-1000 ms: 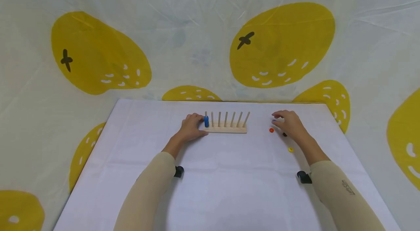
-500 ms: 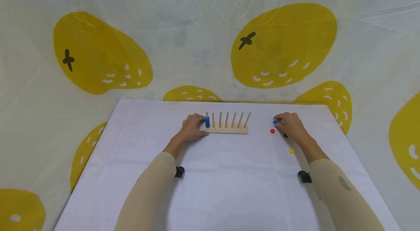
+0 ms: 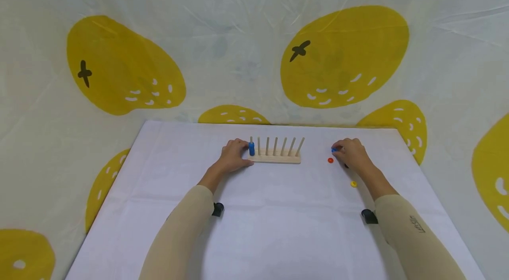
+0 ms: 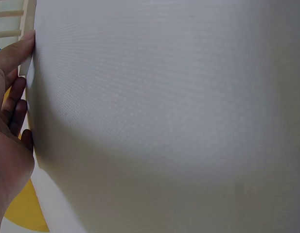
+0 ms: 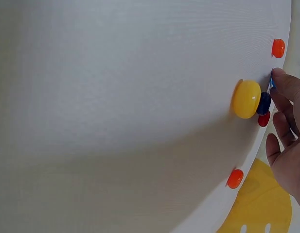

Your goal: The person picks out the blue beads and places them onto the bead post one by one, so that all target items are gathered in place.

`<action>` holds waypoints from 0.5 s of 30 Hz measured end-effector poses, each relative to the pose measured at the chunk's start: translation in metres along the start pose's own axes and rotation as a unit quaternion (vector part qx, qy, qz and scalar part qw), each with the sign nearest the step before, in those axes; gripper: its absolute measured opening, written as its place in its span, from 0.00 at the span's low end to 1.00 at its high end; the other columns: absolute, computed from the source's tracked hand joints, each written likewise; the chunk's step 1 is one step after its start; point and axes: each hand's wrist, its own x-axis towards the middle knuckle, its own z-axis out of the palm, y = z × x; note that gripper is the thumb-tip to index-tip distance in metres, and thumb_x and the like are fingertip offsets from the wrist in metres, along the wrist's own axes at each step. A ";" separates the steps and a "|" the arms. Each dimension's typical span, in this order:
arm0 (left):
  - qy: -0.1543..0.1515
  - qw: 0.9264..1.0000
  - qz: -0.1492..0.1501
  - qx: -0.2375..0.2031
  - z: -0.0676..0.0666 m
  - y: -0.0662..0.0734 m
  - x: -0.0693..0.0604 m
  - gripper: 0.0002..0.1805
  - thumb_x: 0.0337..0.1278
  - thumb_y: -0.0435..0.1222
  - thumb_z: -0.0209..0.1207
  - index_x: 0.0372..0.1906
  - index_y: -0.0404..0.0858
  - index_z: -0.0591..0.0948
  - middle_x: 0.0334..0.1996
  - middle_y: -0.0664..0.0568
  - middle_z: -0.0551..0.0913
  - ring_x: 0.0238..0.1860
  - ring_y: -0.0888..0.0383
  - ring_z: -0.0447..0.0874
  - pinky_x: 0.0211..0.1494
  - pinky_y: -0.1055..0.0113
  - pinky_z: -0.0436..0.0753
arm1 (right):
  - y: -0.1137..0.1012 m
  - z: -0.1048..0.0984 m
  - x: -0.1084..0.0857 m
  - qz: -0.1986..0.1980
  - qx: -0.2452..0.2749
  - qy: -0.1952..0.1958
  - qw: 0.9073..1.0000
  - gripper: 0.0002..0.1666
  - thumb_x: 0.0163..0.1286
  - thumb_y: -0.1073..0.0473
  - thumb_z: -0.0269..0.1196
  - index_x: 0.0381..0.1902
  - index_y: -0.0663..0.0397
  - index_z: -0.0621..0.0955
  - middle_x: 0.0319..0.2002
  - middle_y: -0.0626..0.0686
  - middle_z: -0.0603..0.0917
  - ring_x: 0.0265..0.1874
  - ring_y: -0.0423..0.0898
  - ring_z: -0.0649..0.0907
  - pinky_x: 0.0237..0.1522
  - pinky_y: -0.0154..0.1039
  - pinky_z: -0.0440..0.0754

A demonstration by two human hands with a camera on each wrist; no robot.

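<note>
In the head view my left hand (image 3: 233, 156) holds the left end of a wooden peg rack (image 3: 278, 159), thumb at the front edge of its base. Blue beads (image 3: 252, 149) are stacked on the leftmost peg; the other pegs are bare. The left wrist view shows the thumb against the base (image 4: 27, 19), with the fingers partly hidden behind it. To the right, my right hand (image 3: 352, 153) pinches a blue bead (image 3: 333, 150) between thumb and fingertips, at the tabletop. An orange bead (image 3: 330, 160) lies just in front of those fingertips.
A yellow bead (image 3: 354, 184) lies nearer me, below the right wrist. The right wrist view also shows a dark bead (image 5: 264, 103), a red bead (image 5: 264, 119) and another orange bead (image 5: 235, 178) around the hand. A patterned cloth (image 3: 238, 72) hangs behind the white table (image 3: 278, 227).
My right hand's fingers have closed onto the blue bead, which lay between the parted fingertips before. The left hand stays on the rack. The whole view has shifted slightly.
</note>
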 end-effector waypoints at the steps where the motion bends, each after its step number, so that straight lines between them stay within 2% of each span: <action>1: 0.001 1.000 0.000 0.000 0.000 0.000 0.000 0.36 0.54 0.47 0.76 0.67 0.40 0.79 0.63 0.48 0.78 0.69 0.47 0.69 0.73 0.46 0.65 | 0.000 0.000 -0.001 0.000 0.003 -0.001 1.000 0.14 0.70 0.60 0.69 0.50 0.61 0.87 0.47 0.65 0.86 0.47 0.63 0.74 0.50 0.63 0.74; 10: 0.000 1.000 0.001 -0.001 0.001 -0.001 0.001 0.36 0.54 0.47 0.76 0.67 0.40 0.78 0.63 0.48 0.78 0.69 0.48 0.68 0.74 0.47 0.64 | -0.005 -0.006 -0.008 0.007 0.030 0.000 1.000 0.14 0.70 0.58 0.69 0.50 0.60 0.85 0.44 0.61 0.86 0.48 0.60 0.73 0.49 0.60 0.76; 15: 0.003 1.000 0.003 -0.003 0.001 -0.001 0.001 0.36 0.54 0.47 0.76 0.67 0.40 0.78 0.63 0.48 0.78 0.69 0.48 0.69 0.74 0.46 0.64 | -0.009 -0.016 -0.007 -0.015 0.041 0.019 0.999 0.14 0.70 0.62 0.68 0.51 0.62 0.83 0.45 0.62 0.86 0.47 0.60 0.75 0.49 0.57 0.78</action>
